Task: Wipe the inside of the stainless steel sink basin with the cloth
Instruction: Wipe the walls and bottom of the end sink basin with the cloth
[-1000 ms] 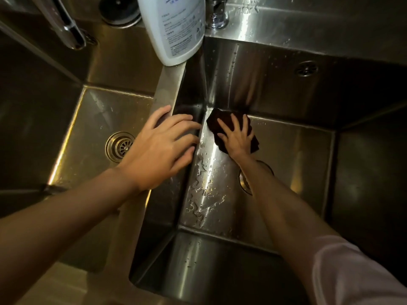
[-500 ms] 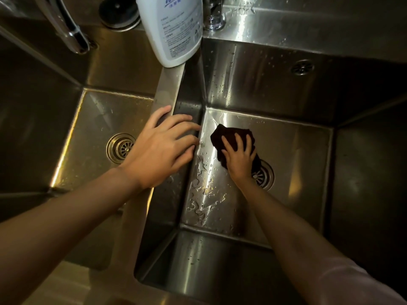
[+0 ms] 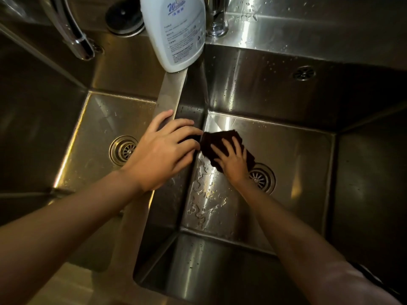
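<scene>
Sliding back toward the left wall of the right basin (image 3: 297,155), the cloth (image 3: 222,139) now lies at the far-left corner of the basin floor, its left edge at the divider wall. 1 s ago it was up against the back wall, 0.5 s ago it was drawn nearer to the drain (image 3: 262,177); now it sits between the drain and the divider. The right hand (image 3: 231,161) presses it flat w/ fingers straight and spread, not curled round it. The left hand (image 3: 163,150) rests on the divider (image 3: 169,100) as before, fingers relaxed and reaching over the edge, holding nothing.

What this means, as I judge: the wiping is in the middle, stroke by stroke over the far part of the floor. Water drops (image 3: 204,194) are on the near-left floor, so that part is prob. not yet wiped, nor the walls.

Count:
- 2 hands, 1 cloth
- 2 basins, 2 floor drains, incl. the one in the left basin (image 3: 123,150)
- 1 overflow hole (image 3: 304,73) on the back wall
- 1 white bottle (image 3: 176,34) standing at the far end of the divider
- 1 faucet spout (image 3: 74,38) at upper left, 1 chrome base (image 3: 217,25) beside the bottle
- 1 dark round cap (image 3: 124,20) behind.
</scene>
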Demonstrator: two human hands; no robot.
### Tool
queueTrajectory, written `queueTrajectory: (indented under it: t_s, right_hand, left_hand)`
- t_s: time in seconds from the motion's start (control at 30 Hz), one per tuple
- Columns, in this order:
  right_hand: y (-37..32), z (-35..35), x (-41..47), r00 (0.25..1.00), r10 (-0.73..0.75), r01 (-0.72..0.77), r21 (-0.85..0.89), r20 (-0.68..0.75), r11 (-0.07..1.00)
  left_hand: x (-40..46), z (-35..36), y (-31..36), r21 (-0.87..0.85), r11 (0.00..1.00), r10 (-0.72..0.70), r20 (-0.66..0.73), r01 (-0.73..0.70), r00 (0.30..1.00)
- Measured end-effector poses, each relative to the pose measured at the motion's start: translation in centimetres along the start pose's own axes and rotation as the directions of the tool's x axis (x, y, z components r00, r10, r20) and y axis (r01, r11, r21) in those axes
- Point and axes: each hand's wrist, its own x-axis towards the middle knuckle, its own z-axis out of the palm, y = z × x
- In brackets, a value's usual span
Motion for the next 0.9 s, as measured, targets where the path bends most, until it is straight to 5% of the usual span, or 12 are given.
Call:
queueTrajectory:
  t_s: [0.5,0.77,0.9]
  right_hand:
    - [-0.3,-1.6,7.0,0.993,0.117,-0.116,0.085,-0.011,0.990]
    - [-0.7,1.4,-3.4,0.991,-0.078,0.088,0.093,-0.105,0.992]
    - [-0.1,0.3,-1.5,0.996,-0.090,0.091,0.097,-0.018,0.991]
  left_hand:
    - [-0.2,0.4,-0.3,-0.008,1.000,0.004,-0.027,-0.004,1.000]
    - [0.0,0.3,-0.1,0.016,1.000,-0.015,-0.004,0.015,1.000]
    - [0.1,0.5,0.0,0.015,1.000,-0.015,-0.023,0.015,1.000]
